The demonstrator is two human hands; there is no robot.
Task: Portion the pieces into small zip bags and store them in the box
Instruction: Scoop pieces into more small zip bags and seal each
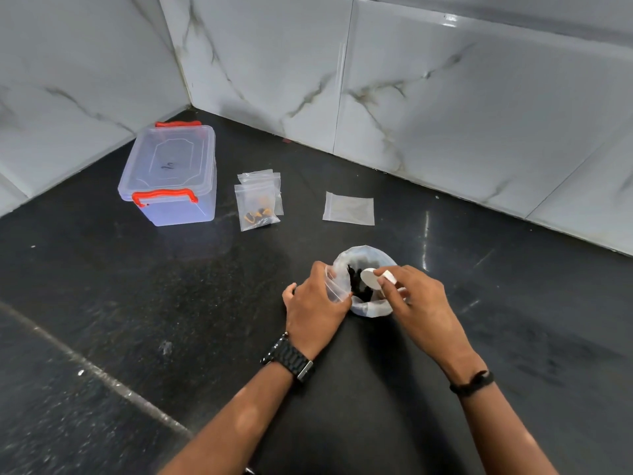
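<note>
Left hand (pixel 317 301) grips a small bag (pixel 337 289) open beside the big bag (pixel 364 279); right hand (pixel 416 296) pinches a white scoop (pixel 371 278) for filling.

Bare forearms, no sleeves; black link-strap watch (pixel 288 358) with metal clasp on left wrist, thin black band (pixel 472 383) on right.

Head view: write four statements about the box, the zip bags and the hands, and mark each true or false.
1. The box has its lid on. True.
2. The left hand rests flat on the counter. False: it holds a small clear bag.
3. The right hand holds a white scoop over the big bag. True.
4. The filled zip bags lie inside the box. False: they lie on the counter beside it.
</note>
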